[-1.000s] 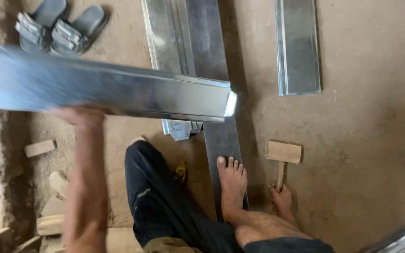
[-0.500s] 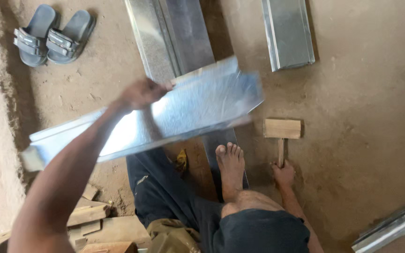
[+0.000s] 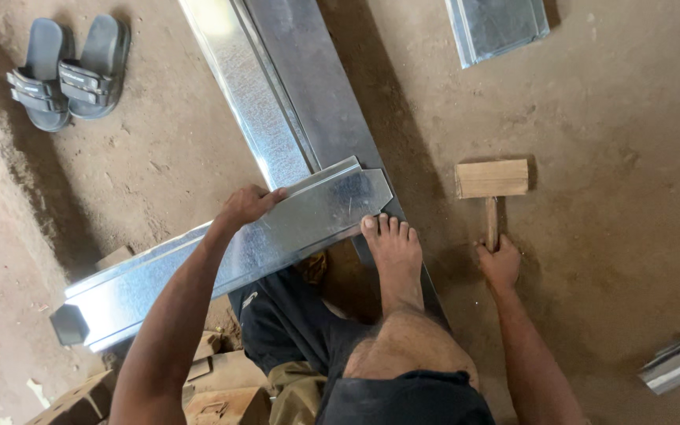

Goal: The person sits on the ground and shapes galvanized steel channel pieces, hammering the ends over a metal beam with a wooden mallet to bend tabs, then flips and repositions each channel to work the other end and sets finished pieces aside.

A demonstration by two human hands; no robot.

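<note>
Sheet metal is down on the floor now. Half a second ago the folded galvanized channel (image 3: 230, 252) was up in the air, swung across the view by the left hand (image 3: 247, 206), and a second ago it was higher yet and blurred across the top of the picture. It now lies flat on the dirt floor (image 3: 607, 157), running from near left up toward the middle, with its cut, angled end lapped over the near end of the long metal strips (image 3: 293, 102) that run away to the far side.

Left hand sits on the far edge of the channel near that angled end, fingers curled over the rim and pressing it down, thumb side toward the strips. The bare foot (image 3: 391, 252) is planted just beside the channel's end, toes touching its near edge, so the piece looks pinned rather than loose.

Right hand (image 3: 501, 264) hasn't really moved: it rests on the floor with fingers closed around the near end of the wooden mallet (image 3: 491, 189) handle, head lying flat on the dirt, far of the hand.

So the carrying part reads as over and the channel looks set in place.

Grey sandals (image 3: 68, 71) sit far left, another sheet (image 3: 497, 27) far right.
</note>
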